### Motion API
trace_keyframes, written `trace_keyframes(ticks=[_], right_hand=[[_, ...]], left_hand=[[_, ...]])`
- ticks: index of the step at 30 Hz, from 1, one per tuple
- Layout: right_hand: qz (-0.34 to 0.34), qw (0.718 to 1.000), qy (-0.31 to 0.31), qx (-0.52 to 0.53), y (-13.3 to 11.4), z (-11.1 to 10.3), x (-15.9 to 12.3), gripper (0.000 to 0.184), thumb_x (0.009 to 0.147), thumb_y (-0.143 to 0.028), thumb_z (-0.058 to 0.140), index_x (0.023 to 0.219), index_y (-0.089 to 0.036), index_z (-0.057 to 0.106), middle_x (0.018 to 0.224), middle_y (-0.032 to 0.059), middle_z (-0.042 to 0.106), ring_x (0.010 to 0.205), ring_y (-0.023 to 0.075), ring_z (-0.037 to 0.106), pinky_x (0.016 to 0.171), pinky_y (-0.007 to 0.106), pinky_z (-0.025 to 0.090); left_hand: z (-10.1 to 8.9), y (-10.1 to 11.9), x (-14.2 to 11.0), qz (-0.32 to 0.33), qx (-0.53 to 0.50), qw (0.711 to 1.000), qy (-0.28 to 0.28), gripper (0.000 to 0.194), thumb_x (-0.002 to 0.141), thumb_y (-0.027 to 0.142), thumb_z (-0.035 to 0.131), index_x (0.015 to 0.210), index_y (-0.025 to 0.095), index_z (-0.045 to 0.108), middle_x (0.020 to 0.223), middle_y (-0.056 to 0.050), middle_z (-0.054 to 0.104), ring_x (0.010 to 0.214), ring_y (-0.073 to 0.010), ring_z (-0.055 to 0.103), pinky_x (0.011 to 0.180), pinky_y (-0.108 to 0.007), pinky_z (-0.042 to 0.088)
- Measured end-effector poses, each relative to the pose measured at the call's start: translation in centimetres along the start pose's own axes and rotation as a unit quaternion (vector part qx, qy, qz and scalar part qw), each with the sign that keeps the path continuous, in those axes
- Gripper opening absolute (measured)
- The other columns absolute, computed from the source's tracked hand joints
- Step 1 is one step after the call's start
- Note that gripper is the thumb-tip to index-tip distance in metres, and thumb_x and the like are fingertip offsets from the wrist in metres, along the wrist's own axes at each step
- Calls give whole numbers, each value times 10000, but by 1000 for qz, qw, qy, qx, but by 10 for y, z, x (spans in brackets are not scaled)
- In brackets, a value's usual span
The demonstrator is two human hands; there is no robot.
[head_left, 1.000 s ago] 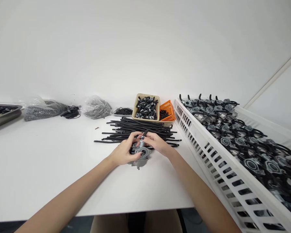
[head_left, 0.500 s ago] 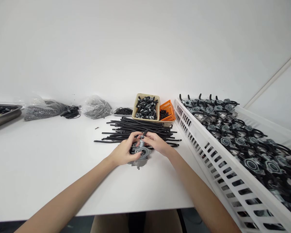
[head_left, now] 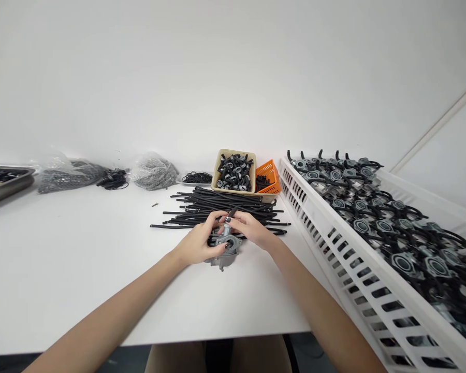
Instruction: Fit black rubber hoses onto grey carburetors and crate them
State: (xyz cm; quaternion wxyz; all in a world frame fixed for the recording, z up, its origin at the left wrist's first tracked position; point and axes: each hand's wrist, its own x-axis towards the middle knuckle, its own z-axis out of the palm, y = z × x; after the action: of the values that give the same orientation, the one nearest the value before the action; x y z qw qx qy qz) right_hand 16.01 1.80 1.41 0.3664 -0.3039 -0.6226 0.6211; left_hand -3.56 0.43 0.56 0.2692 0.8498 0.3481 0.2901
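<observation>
A grey metal carburetor (head_left: 228,255) is held just over the near middle of the table. My left hand (head_left: 196,244) is closed around its left side, the thumb lying across the round opening. At its top, my right hand (head_left: 256,231) pinches the carburetor's cap, from which a short black rubber boot (head_left: 232,212) sticks up. Some fingers of both hands are hidden behind the body. Just beyond the hands lies a loose pile of black hoses (head_left: 202,199).
A cream bin (head_left: 220,155) of caps and an orange basket (head_left: 276,178) of small black parts stand behind the hoses. On the right is a long white crate (head_left: 334,243) of carburetors. Plastic bags (head_left: 155,173), black rings (head_left: 197,177) and a metal tray (head_left: 11,191) line the back left.
</observation>
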Motion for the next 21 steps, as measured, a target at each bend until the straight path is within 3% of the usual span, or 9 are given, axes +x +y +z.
trace_keyframes(ticks=[21], right_hand=[[6, 1000, 3, -7, -3, 1, -1, 419, 818, -489, 652, 1052, -142, 648, 821, 51, 713, 853, 205, 682, 863, 368, 523]], left_hand=[[0, -1, 0, 0, -1, 1000, -4, 637, 789, 275, 583, 1343, 218, 273, 953, -21, 619, 889, -216, 647, 841, -337, 484]])
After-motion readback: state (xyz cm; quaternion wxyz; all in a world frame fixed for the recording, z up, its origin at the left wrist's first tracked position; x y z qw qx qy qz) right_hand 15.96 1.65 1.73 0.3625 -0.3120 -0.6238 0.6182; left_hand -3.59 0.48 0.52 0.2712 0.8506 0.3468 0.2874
